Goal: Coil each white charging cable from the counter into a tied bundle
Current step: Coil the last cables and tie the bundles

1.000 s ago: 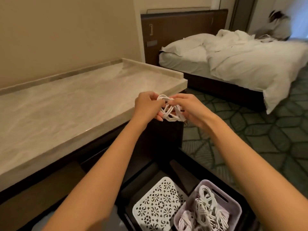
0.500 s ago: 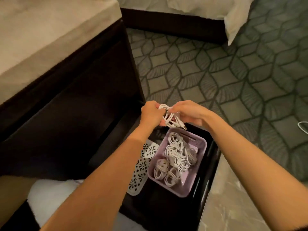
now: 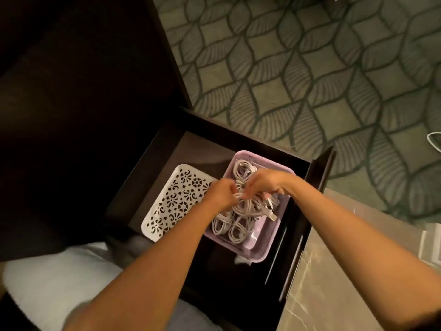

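Head cam looks straight down: coiled white cable is pinched between left hand and right hand, both closed on it, just above the lilac basket in the open drawer. Looks nearly done with this one. Roughly five or six tied bundles already inside, hard to count exactly. One white lid beside it, one loose cable on the carpet.

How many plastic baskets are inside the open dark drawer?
2. A white plastic basket with a cut-out floral pattern lies on the left. A lilac plastic basket holding coiled white cables sits beside it on the right, partly covered by both hands.
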Tool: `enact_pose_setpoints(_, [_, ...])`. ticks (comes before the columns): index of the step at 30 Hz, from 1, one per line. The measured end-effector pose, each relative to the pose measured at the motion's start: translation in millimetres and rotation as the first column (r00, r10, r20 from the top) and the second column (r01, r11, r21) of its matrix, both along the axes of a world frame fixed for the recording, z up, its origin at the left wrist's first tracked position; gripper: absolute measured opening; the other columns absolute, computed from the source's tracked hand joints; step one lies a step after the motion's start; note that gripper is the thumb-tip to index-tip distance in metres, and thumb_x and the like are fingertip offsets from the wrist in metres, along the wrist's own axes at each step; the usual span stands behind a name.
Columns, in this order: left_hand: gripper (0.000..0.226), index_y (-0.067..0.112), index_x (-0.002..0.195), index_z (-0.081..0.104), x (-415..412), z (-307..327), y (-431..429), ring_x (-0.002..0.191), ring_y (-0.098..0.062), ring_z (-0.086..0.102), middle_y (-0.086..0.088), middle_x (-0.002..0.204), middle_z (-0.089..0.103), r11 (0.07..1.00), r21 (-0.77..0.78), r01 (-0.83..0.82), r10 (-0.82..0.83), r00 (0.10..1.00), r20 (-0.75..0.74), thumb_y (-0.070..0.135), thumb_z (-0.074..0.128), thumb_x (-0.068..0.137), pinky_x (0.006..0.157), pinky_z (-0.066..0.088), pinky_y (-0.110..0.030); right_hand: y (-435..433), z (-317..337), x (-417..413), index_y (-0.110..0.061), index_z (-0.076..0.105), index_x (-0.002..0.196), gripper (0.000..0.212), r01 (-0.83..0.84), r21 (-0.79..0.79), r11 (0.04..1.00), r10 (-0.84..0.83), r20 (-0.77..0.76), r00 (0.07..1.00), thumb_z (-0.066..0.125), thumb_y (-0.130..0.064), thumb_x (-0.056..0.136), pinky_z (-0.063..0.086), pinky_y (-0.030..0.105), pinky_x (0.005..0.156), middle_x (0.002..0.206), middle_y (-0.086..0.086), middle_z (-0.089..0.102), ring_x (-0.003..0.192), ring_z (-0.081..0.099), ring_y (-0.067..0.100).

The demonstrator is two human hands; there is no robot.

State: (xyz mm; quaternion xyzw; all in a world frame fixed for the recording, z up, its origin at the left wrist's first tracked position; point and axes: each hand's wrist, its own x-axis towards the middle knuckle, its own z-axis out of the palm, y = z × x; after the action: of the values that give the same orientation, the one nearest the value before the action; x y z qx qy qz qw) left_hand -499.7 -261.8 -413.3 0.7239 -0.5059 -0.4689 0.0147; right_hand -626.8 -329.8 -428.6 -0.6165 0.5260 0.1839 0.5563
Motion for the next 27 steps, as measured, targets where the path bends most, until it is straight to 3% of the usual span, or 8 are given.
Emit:
enact_pose_setpoints(3, [0.015, 0.0, 0.095, 0.068, 2.0, -13.3, 12.0, 0.079, -0.021, 0.064, -0.012, 0.086, 0.065, 0.992, 0.118, 0.034, -0.028, 0.998, -0.054, 0.006, 0.065, 0.082, 0.084, 0.055, -0.035, 6.6, -4.2, 7.4, -0.01, 0.07, 0.101, 0.03, -0.165, 0.048, 0.985, 0.167, -0.05, 0.985, 0.069, -0.031, 0.08, 0.05, 0.029, 0.071, 0.1, 0.005, 0.065, 0.091, 0.06, 0.021])
enact_pose_setpoints(7, [0.001, -0.003, 0.082, 0.062, 5.1, -24.2, 23.2, 0.091, -0.027, 0.067, -0.014, 0.083, 0.066, 0.969, 0.243, -0.047, 0.063, 0.996, -0.058, -0.003, 0.062, 0.082, 0.086, 0.055, -0.038, 10.4, -7.6, 10.2, 0.001, 0.062, 0.114, 0.03, -0.211, 0.092, 0.973, 0.218, -0.066, 0.974, 0.054, -0.017, 0.09, 0.044, 0.021, 0.063, 0.099, 0.008, 0.059, 0.087, 0.054, 0.021])
enact_pose_setpoints(10, [0.019, 0.008, 0.074, 0.048, 1.9, -34.9, 32.6, 0.097, -0.034, 0.066, -0.018, 0.091, 0.063, 0.947, 0.315, -0.063, 0.102, 0.989, -0.11, -0.006, 0.056, 0.083, 0.088, 0.053, -0.046, 8.9, -6.3, 5.4, 0.005, 0.055, 0.118, 0.029, -0.268, 0.185, 0.945, 0.286, -0.079, 0.955, 0.05, -0.002, 0.091, 0.042, 0.015, 0.045, 0.088, 0.011, 0.054, 0.063, 0.055, 0.016])
enact_pose_setpoints(12, [0.02, 0.01, 0.075, 0.046, -4.3, -40.7, 38.6, 0.099, -0.037, 0.064, -0.024, 0.102, 0.063, 0.937, 0.345, -0.058, 0.113, 0.983, -0.143, -0.007, 0.052, 0.083, 0.085, 0.054, -0.046, 9.1, -8.9, 2.4, -0.003, 0.056, 0.119, 0.032, -0.274, 0.172, 0.946, 0.292, -0.091, 0.952, 0.057, -0.001, 0.088, 0.048, 0.018, 0.054, 0.095, 0.009, 0.055, 0.071, 0.056, 0.016])
enact_pose_setpoints(15, [0.016, 0.005, 0.075, 0.048, -13.9, -44.5, 47.3, 0.094, -0.036, 0.067, -0.015, 0.084, 0.063, 0.909, 0.401, -0.114, 0.187, 0.971, -0.147, -0.006, 0.053, 0.087, 0.068, 0.06, -0.035, 12.8, -19.2, 1.2, -0.001, 0.065, 0.112, 0.031, -0.38, 0.037, 0.924, 0.381, -0.149, 0.912, 0.067, -0.009, 0.082, 0.051, 0.028, 0.076, 0.104, 0.01, 0.064, 0.092, 0.06, 0.022])
enact_pose_setpoints(17, [0.007, -0.002, 0.085, 0.056, -18.8, -50.8, 53.2, 0.091, -0.035, 0.067, -0.02, 0.092, 0.066, 0.924, 0.358, -0.134, 0.189, 0.974, -0.122, 0.0, 0.063, 0.083, 0.075, 0.058, -0.041, 19.3, -26.2, 2.1, 0.002, 0.068, 0.105, 0.029, -0.383, 0.006, 0.924, 0.38, -0.149, 0.913, 0.069, -0.008, 0.078, 0.049, 0.025, 0.068, 0.096, 0.011, 0.067, 0.082, 0.06, 0.019])
enact_pose_setpoints(20, [0.025, -0.009, 0.096, 0.063, -23.1, -62.1, 59.9, 0.096, -0.036, 0.065, -0.025, 0.101, 0.067, 0.947, 0.289, -0.141, 0.162, 0.985, -0.051, 0.007, 0.069, 0.077, 0.086, 0.054, -0.044, 29.1, -36.3, 5.3, 0.004, 0.07, 0.099, 0.024, -0.37, -0.068, 0.927, 0.355, -0.161, 0.921, 0.062, -0.001, 0.077, 0.051, 0.03, 0.072, 0.097, 0.017, 0.069, 0.084, 0.063, 0.023])
enact_pose_setpoints(27, [0.023, -0.005, 0.101, 0.064, -27.0, -61.6, 59.7, 0.102, -0.034, 0.063, -0.023, 0.106, 0.066, 0.958, 0.285, 0.008, 0.005, 0.999, -0.046, 0.01, 0.059, 0.085, 0.091, 0.051, -0.04, 20.5, -34.6, 8.4, 0.009, 0.066, 0.104, 0.024, -0.269, 0.05, 0.962, 0.273, -0.117, 0.955, 0.058, -0.001, 0.084, 0.05, 0.029, 0.069, 0.107, 0.023, 0.067, 0.085, 0.065, 0.024])
